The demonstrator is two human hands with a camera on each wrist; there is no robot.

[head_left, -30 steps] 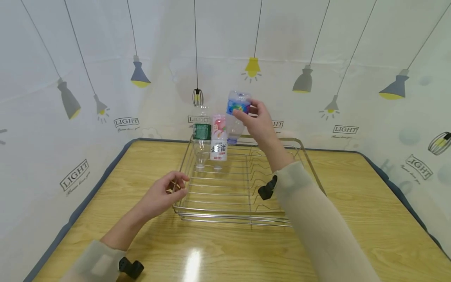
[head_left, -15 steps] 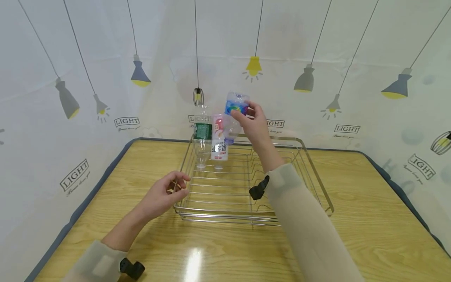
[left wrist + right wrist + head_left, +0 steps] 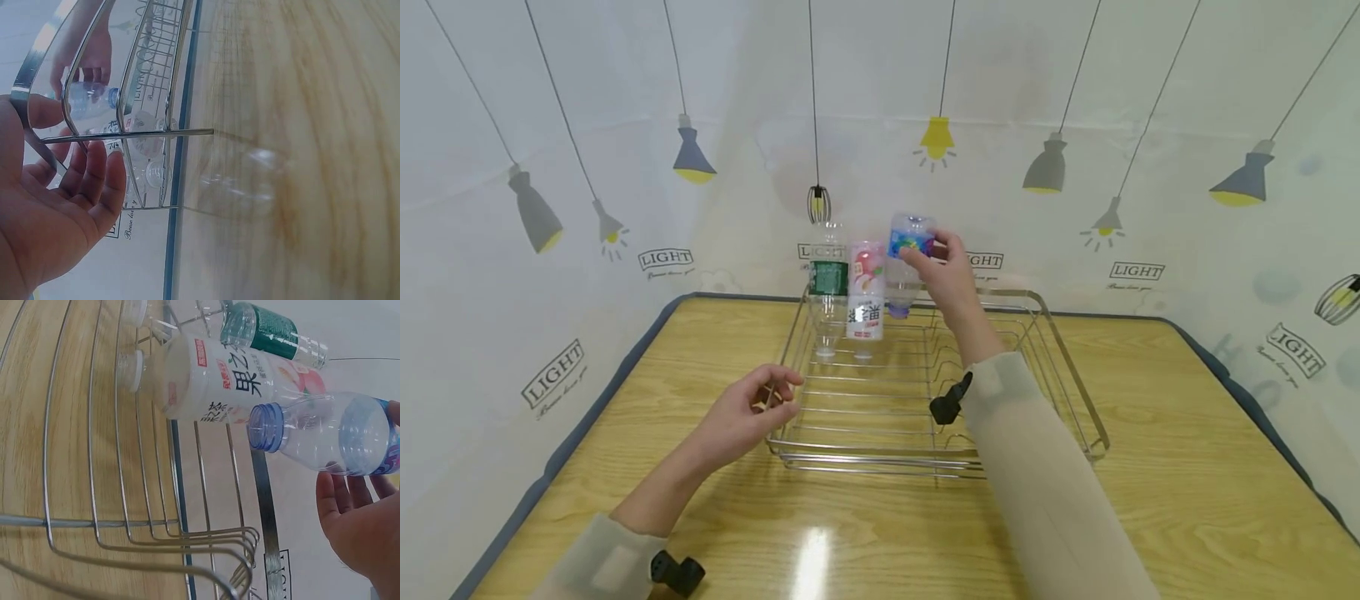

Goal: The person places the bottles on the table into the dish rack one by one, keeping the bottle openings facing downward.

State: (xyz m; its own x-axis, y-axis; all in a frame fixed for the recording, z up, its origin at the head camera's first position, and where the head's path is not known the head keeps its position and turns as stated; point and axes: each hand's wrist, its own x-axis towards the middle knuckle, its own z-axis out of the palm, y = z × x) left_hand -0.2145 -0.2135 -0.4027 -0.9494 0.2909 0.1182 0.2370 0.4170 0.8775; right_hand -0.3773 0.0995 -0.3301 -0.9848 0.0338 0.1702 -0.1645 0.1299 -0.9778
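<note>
My right hand (image 3: 951, 271) pinches a small clear plastic bottle (image 3: 901, 279) with a blue label, held neck down over the back of a wire dish rack (image 3: 865, 454). In the right wrist view its blue-purple open neck (image 3: 265, 427) points toward the rack. Left of it, two upside-down bottles stand in the rack: a pink-and-white labelled drink bottle (image 3: 866, 292) and a clear bottle with a green label (image 3: 829, 279). My left hand (image 3: 748, 417) is at the rack's left front side, fingers and thumb curled around the rim (image 3: 28, 72).
The rack sits on a wood-grain table (image 3: 1180, 450). Behind it hangs a pale cloth (image 3: 880, 100) printed with lamps. Wire dividers (image 3: 947, 362) rise along the rack's right half. A black wrist camera (image 3: 951, 400) hangs under my right sleeve.
The blue-labelled bottle and my right hand shift slightly left, then move down and a little right toward the rack. My left hand stays in place.
</note>
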